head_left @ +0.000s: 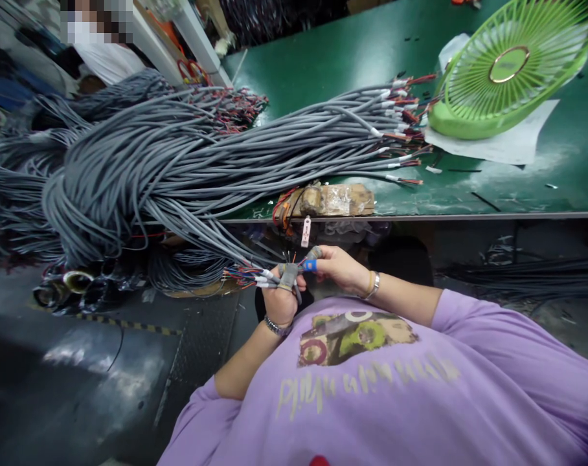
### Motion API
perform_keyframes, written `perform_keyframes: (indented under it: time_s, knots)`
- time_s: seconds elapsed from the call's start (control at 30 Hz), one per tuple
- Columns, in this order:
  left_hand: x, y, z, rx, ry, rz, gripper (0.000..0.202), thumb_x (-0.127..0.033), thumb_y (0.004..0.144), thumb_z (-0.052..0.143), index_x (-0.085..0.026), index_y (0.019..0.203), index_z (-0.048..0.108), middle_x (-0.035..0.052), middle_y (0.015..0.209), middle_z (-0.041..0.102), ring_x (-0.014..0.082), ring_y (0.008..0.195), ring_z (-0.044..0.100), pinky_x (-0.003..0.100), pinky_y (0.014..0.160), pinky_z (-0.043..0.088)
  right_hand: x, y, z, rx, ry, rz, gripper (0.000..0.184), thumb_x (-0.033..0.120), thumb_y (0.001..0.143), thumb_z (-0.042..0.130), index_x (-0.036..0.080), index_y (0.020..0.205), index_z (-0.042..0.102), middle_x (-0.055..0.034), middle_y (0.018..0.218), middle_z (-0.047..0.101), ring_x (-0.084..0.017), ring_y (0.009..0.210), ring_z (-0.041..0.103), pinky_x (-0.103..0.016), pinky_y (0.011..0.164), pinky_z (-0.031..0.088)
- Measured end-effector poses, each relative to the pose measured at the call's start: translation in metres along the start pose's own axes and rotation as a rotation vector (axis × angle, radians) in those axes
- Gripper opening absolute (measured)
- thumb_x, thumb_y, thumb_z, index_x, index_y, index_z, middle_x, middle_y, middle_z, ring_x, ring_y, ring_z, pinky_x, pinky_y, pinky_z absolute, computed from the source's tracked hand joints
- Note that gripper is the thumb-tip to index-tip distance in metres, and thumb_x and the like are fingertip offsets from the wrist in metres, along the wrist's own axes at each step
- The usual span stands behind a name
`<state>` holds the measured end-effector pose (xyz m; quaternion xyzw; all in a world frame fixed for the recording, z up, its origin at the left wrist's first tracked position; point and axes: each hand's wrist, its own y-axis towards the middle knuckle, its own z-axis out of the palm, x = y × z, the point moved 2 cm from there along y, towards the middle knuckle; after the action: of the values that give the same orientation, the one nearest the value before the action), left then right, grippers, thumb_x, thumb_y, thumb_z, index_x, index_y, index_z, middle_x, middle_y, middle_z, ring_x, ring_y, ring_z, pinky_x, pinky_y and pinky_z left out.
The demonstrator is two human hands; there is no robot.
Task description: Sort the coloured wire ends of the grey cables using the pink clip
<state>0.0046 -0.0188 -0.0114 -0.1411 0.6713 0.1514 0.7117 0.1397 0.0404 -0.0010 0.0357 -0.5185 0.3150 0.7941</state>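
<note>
Noted at far left: large mass of grey cables (129,162), looped and heaped on the green bench (323,58), with a few strands running down past the front edge toward the hands.

Found next, low in front of the bench: cable ends (243,275), coloured wires fanned out to the left, white sleeves (265,283) just behind. Located close before the torso, in the left hand (280,301).

Observed left forearm angled up from lower left, elbow bent, metal band (276,325) at wrist. Observed left fingers curled closed around the cable ends, grey wrap (289,275) over the digits. Cannot make out each finger separately.

Observed right hand (342,268) just beside the left, forearm slanting in from the right, bracelet (373,285) at wrist. Recorded thumb and forefinger brought together, pointing left toward the wires; blue band (310,265) on the thumb, grey covering (315,252) on the forefinger. Cannot tell exact item pinched there.

Logged above, on the bench: wooden board (347,199) at the edge; farther right, green fan (510,68) over white paper (512,142).
</note>
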Motion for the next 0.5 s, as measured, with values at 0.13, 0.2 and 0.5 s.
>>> perform_keyframes:
  time_s: [0.13,0.2,0.5]
  knots:
    - [-0.0005,0.0010,-0.0002,-0.017,-0.026,-0.012,0.030,-0.040,0.081,0.066,-0.016,0.063,0.063,-0.0020,0.050,0.058,0.0083,0.041,0.052,0.018,0.042,0.041,-0.0020,0.0004,0.0006,0.000,0.021,0.024,0.030,0.034,0.059,0.079,0.015,0.067,0.058,0.0060,0.050,0.049,-0.006,0.047,0.043,-0.020,0.046,0.040]
    - [-0.0013,0.0013,0.0000,-0.009,-0.023,-0.005,0.032,-0.040,0.081,0.066,-0.016,0.060,0.061,-0.0018,0.049,0.058,0.0081,0.041,0.052,0.018,0.041,0.040,-0.0017,0.0009,0.0012,0.005,0.039,0.031,0.033,0.037,0.058,0.080,0.015,0.071,0.059,0.0065,0.051,0.049,-0.007,0.047,0.043,-0.021,0.047,0.041]
    - [-0.0006,0.0011,0.0006,-0.019,-0.033,-0.007,0.033,-0.045,0.078,0.068,-0.016,0.063,0.060,-0.0016,0.049,0.059,0.0082,0.040,0.052,0.018,0.042,0.041,-0.0006,0.0021,0.0029,-0.036,0.012,-0.013,0.032,0.035,0.055,0.081,0.013,0.067,0.062,0.0024,0.060,0.057,-0.006,0.052,0.046,-0.020,0.049,0.037]
